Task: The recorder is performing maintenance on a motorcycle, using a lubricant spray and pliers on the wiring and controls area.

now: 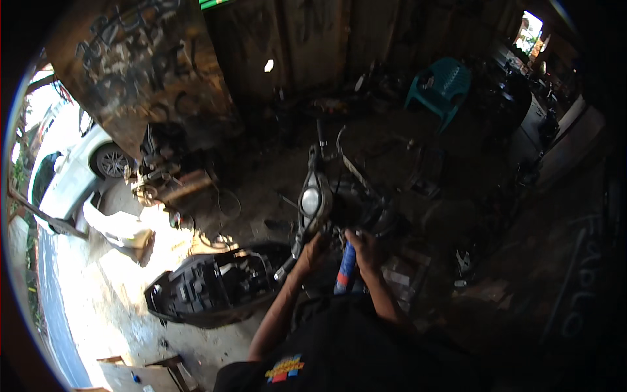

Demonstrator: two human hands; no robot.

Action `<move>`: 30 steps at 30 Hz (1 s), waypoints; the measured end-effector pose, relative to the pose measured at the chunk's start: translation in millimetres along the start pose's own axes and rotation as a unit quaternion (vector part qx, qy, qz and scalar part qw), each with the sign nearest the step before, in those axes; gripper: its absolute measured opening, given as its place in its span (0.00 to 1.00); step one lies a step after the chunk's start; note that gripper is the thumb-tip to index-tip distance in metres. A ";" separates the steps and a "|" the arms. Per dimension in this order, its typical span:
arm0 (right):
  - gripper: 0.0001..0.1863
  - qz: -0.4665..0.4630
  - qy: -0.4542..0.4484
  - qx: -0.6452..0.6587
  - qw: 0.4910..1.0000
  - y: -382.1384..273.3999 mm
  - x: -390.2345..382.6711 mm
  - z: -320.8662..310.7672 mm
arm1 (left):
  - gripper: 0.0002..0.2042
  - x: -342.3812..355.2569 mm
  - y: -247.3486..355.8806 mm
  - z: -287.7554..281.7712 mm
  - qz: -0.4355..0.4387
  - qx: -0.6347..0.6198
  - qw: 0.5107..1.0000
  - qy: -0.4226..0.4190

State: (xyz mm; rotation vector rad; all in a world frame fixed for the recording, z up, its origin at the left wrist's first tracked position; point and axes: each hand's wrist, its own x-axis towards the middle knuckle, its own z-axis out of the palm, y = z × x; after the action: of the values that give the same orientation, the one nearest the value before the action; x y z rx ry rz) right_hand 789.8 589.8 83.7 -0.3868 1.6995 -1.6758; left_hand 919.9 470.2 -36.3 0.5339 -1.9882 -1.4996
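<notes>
A partly stripped motorbike stands in front of me, its handlebar and round speedometer (311,202) near the middle of the view. My right hand (367,251) is closed round a blue spray can (346,264) with a red-orange band, its top end toward the bike. Just left of it, my left hand (316,245) reaches in at the bike below the speedometer. Its fingertips are lost in shadow among the parts, so what they touch is hidden.
A black motorbike body with its seat off (215,284) lies at the left. Beyond it are a white curved panel (117,225) and a parked white car (78,166). A green plastic chair (444,85) stands at the back right. Loose parts lie about the dark floor.
</notes>
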 end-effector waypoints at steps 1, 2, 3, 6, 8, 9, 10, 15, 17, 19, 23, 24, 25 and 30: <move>0.09 -0.006 -0.028 0.012 1.000 -13.5 -2.1 -4.6 | 0.16 -1.0 16.1 -0.8 -0.013 0.015 1.000 -0.002; 0.10 -0.020 -0.051 0.029 0.998 -19.6 -1.4 -7.4 | 0.15 3.8 26.9 -4.1 -0.018 0.031 0.999 -0.010; 0.10 -0.005 -0.051 0.021 0.998 -17.8 0.0 -7.9 | 0.17 6.1 25.8 -6.6 -0.035 0.042 0.998 -0.027; 0.13 0.029 -0.091 0.020 0.995 -6.9 5.0 -8.1 | 0.18 4.1 17.8 -7.2 -0.043 0.045 0.997 -0.034; 0.14 0.013 -0.068 0.021 0.997 0.4 5.6 -15.3 | 0.16 3.5 22.3 -7.8 -0.037 0.050 0.997 -0.041; 0.14 0.018 -0.071 0.017 0.997 0.0 2.8 -18.8 | 0.15 2.5 26.9 -7.4 -0.039 0.045 0.998 -0.035; 0.15 0.035 -0.070 0.041 0.996 -3.2 0.4 -22.4 | 0.15 -0.2 24.7 -5.6 -0.043 0.043 0.998 -0.031; 0.15 0.039 -0.118 0.033 0.992 3.6 -3.7 -33.8 | 0.15 -6.1 22.8 -2.3 -0.040 0.042 0.998 -0.032; 0.18 -0.031 -0.117 -0.041 0.992 9.5 -4.5 -32.2 | 0.15 -5.6 22.6 -1.7 -0.035 0.053 0.997 -0.036; 0.18 -0.015 -0.127 -0.043 0.991 9.4 -3.6 -30.1 | 0.15 -3.8 25.9 -3.0 -0.030 0.065 0.997 -0.039; 0.18 0.073 -0.126 -0.012 0.989 -6.6 -6.4 -17.6 | 0.17 -3.4 32.2 -5.2 -0.051 0.054 0.997 -0.036; 0.18 0.072 -0.128 -0.013 0.989 -2.6 -4.6 -17.3 | 0.17 -2.4 33.2 -6.0 -0.060 0.048 0.996 -0.041; 0.18 0.088 -0.142 -0.008 0.986 6.9 -0.9 -18.3 | 0.17 -1.7 33.1 -5.6 -0.058 0.048 0.996 -0.041; 0.16 -0.117 -0.135 -0.183 0.967 50.4 9.1 -6.6 | 0.18 -1.4 27.2 -5.1 0.005 0.031 0.999 -0.037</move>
State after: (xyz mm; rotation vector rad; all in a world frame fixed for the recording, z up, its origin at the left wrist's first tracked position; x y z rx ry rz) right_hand 792.3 594.5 32.3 -0.9793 1.8045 -1.3818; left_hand 925.2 475.2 -9.6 0.5012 -2.0964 -1.4759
